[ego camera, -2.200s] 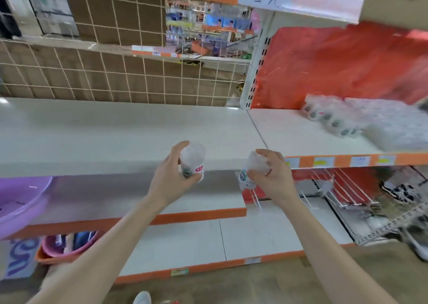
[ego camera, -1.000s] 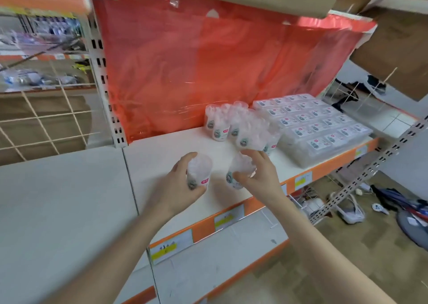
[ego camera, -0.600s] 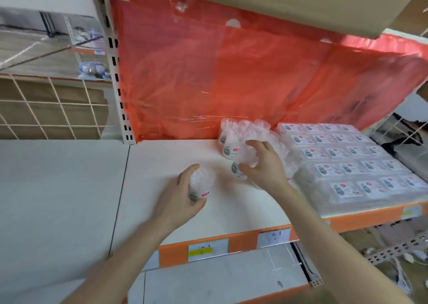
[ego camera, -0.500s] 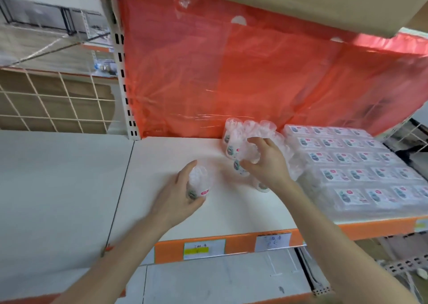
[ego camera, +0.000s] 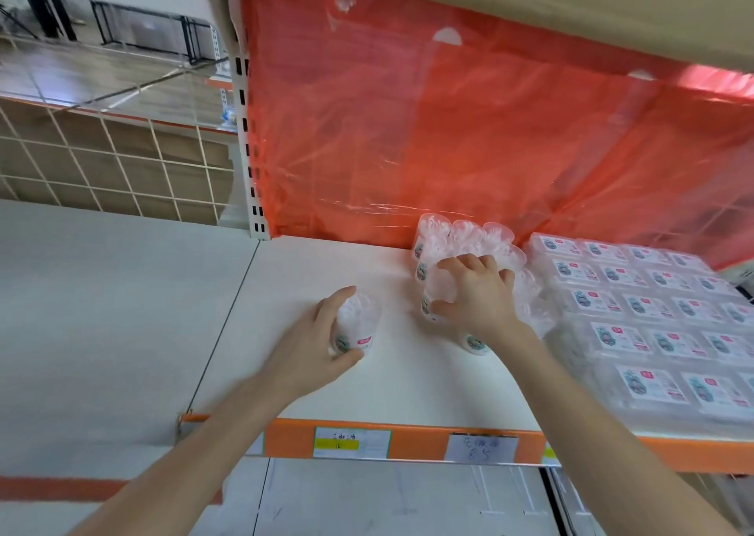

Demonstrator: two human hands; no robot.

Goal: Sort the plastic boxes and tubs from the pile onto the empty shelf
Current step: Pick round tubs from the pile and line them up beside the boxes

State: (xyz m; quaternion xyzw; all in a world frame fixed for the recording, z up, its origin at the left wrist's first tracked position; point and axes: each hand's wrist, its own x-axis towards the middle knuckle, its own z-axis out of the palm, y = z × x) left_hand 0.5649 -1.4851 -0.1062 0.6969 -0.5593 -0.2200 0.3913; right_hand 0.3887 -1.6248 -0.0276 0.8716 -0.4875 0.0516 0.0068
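A white shop shelf (ego camera: 310, 274), backed by a red translucent plastic sheet (ego camera: 449, 139), carries rows of flat clear plastic boxes (ego camera: 653, 311) at right and, just beside them, a cluster of clear round plastic tubs (ego camera: 461, 233). A person's right hand (ego camera: 479, 294) curls fingers and thumb around the front tub (ego camera: 430, 286) of that cluster. The left hand (ego camera: 310, 339) grips a lone tub (ego camera: 359, 323) low over bare shelf, left of the cluster.

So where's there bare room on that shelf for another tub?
Bare shelf lies left of the tub in the left hand, and along the orange front edge. Back right is crowded: the right hand grips one of the clustered tubs, against the flat boxes.
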